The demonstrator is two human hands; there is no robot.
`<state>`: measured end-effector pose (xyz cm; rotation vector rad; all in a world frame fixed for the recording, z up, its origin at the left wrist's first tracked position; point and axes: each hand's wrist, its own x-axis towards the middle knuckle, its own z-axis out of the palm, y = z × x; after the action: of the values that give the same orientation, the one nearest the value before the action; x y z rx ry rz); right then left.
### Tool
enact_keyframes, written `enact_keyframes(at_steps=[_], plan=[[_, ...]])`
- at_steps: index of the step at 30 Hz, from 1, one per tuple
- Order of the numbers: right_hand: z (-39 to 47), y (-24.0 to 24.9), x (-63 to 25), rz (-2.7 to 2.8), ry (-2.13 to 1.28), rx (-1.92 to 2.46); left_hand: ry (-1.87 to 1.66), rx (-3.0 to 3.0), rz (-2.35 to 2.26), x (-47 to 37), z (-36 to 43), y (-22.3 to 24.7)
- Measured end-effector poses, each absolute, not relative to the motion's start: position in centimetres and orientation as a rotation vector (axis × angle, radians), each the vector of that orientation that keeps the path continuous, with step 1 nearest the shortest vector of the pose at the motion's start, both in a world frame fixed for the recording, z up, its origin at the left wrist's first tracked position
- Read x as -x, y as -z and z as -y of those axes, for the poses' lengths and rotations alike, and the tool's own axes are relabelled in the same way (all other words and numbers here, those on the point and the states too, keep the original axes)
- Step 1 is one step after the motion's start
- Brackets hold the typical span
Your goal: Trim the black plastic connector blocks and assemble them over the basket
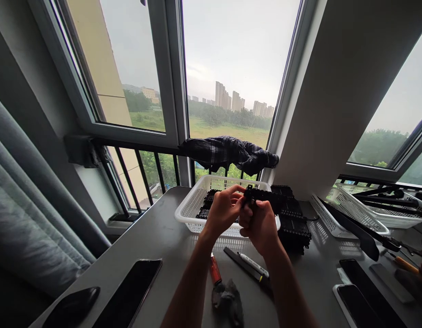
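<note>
Right hand (261, 224) near basket (189, 219) of strips (204, 207)

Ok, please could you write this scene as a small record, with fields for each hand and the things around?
Left hand: holding black part
Right hand: holding same part
Basket: white, on table, black pieces inside
Right of basket: more black pieces
Seen between forearms: marker; red item, kind unclear
On railing: dark plaid cloth
</note>
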<state>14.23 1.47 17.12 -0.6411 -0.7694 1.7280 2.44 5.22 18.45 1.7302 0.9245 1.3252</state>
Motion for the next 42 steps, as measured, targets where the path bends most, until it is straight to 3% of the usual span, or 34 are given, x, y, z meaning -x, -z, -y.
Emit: enact_keyframes(at_steps=[4, 12, 22, 33, 42], plan=[[-1.2, -17.1, -14.0, 0.883, -1.583, 0.664, -1.431, -1.552, -0.979, -2.2, -5.7, -18.3], [-1.9, -15.9, -14.0, 0.981, -0.757, 0.930, -1.550, -1.142, -0.943, -1.4, -6.1, -18.7], [-3.2, -15.2, -15.4, 0.892, -0.485, 0.989, -1.264, -1.329, -0.865, -1.5, -6.0, -18.3], [-3.2, -15.3, -16.7, 1.040, -0.257, 1.092, -1.237, -1.756, -1.110, -1.4, -6.9, -17.2], [-2.9, -15.5, -16.6, 1.092, -0.148, 1.201, -1.276, -1.732, -1.049, -1.7, -6.8, -17.3]])
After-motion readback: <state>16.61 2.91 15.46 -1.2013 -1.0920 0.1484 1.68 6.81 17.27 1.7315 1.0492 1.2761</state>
